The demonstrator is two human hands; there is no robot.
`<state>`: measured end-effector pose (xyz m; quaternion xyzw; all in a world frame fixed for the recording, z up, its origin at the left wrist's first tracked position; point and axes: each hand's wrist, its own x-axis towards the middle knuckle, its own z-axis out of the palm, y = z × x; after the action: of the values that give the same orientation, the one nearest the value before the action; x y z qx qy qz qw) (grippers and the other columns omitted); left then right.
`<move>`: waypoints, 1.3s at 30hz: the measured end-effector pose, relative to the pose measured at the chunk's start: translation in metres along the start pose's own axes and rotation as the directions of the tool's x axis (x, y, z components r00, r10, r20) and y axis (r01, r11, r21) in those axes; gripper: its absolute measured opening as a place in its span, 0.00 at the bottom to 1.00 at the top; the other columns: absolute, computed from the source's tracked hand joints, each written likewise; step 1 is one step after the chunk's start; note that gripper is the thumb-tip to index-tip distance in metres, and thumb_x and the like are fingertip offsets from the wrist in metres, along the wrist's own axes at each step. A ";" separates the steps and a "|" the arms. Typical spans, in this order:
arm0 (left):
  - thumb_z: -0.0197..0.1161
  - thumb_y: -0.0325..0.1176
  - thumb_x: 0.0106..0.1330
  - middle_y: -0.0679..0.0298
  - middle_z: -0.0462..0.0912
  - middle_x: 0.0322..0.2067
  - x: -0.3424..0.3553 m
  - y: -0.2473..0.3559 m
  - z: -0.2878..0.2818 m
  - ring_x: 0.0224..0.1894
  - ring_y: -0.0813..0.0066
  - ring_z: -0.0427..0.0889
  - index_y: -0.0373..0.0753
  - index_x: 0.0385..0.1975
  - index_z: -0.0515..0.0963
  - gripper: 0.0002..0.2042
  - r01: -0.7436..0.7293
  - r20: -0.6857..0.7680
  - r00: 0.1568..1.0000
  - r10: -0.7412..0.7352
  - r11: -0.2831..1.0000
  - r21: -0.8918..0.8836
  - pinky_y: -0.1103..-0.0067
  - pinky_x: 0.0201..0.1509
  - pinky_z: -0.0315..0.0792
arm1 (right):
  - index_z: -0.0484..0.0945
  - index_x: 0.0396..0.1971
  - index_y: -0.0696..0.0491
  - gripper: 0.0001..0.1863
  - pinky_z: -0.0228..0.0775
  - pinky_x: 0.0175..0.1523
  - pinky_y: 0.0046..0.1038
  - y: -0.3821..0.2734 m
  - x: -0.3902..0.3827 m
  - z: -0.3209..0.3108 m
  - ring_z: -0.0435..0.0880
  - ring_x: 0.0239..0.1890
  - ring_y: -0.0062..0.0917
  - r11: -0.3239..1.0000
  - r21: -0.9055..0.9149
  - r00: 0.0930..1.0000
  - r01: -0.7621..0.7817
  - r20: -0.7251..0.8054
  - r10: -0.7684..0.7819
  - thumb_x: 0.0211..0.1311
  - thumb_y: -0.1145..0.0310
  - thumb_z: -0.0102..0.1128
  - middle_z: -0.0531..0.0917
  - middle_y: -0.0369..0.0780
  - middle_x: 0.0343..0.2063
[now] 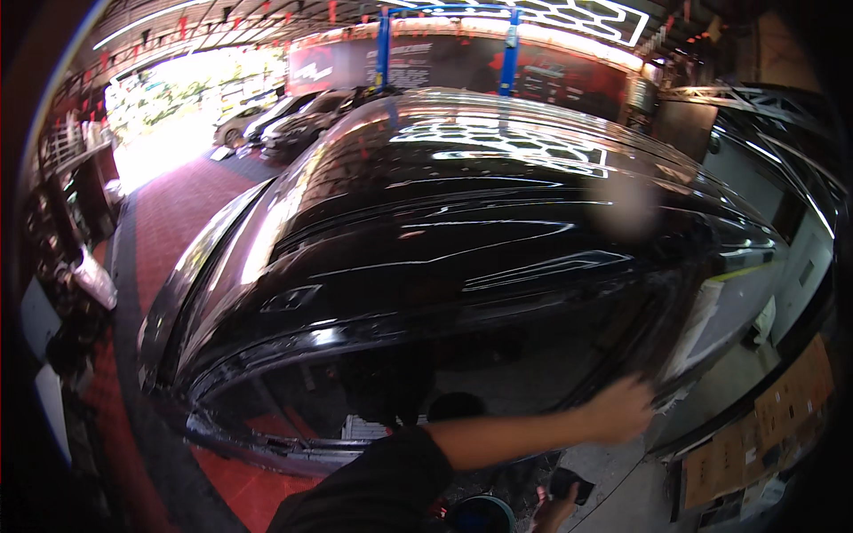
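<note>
A glossy black car [462, 240] fills the middle, its roof reflecting bright ceiling lights. My left arm, in a black sleeve, reaches rightward across the dark side window [515, 364]. At its end my left hand [619, 410] is curled, slightly blurred, by the rear edge of that window; anything inside the fingers is hidden. Lower down, my right hand [555, 511] grips a small black block-like object [570, 487], whose exact kind I cannot make out. Beside the rear window, a grey dull panel [697, 329] borders a yellow tape strip [746, 272].
A bucket with a teal rim [480, 513] stands below my arms. Flattened cardboard [760, 431] lies at the right. Blue lift posts [508, 58] and parked cars [306, 120] are beyond the roof. Red floor tiles [169, 213] run along the left, beside cluttered shelving [75, 195].
</note>
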<state>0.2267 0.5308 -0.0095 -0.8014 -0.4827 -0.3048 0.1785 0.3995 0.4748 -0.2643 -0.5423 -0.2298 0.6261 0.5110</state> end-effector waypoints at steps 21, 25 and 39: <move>0.60 0.58 0.72 0.70 0.82 0.41 -0.301 0.072 -0.065 0.43 0.83 0.79 0.42 0.48 0.79 0.23 -0.139 0.454 0.084 -0.887 -0.461 -0.876 0.80 0.47 0.75 | 0.78 0.49 0.53 0.09 0.82 0.45 0.33 -0.021 -0.187 0.148 0.87 0.41 0.29 0.863 -0.433 0.466 -0.261 0.727 0.505 0.72 0.70 0.60 0.86 0.41 0.42; 0.61 0.54 0.74 0.69 0.82 0.43 -0.326 0.080 -0.092 0.44 0.81 0.80 0.40 0.54 0.77 0.23 -0.066 0.385 0.013 -0.923 -0.385 -0.920 0.79 0.50 0.77 | 0.78 0.41 0.50 0.05 0.81 0.39 0.28 -0.009 -0.203 0.146 0.86 0.35 0.23 0.867 -0.482 0.472 -0.127 0.740 0.480 0.71 0.68 0.63 0.87 0.39 0.35; 0.63 0.46 0.74 0.56 0.81 0.53 -0.360 0.147 -0.153 0.52 0.69 0.84 0.33 0.58 0.74 0.23 -0.087 0.308 -0.123 -0.943 -0.299 -0.950 0.72 0.55 0.82 | 0.80 0.35 0.59 0.08 0.71 0.28 0.17 0.002 -0.235 0.168 0.77 0.22 0.12 0.800 -0.425 0.127 0.424 0.902 0.412 0.70 0.69 0.66 0.82 0.32 0.24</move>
<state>0.1828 0.1334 -0.1308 0.0344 -0.3947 -0.8562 -0.3316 0.2186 0.3097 -0.1103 -0.1163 -0.6944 0.7096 0.0274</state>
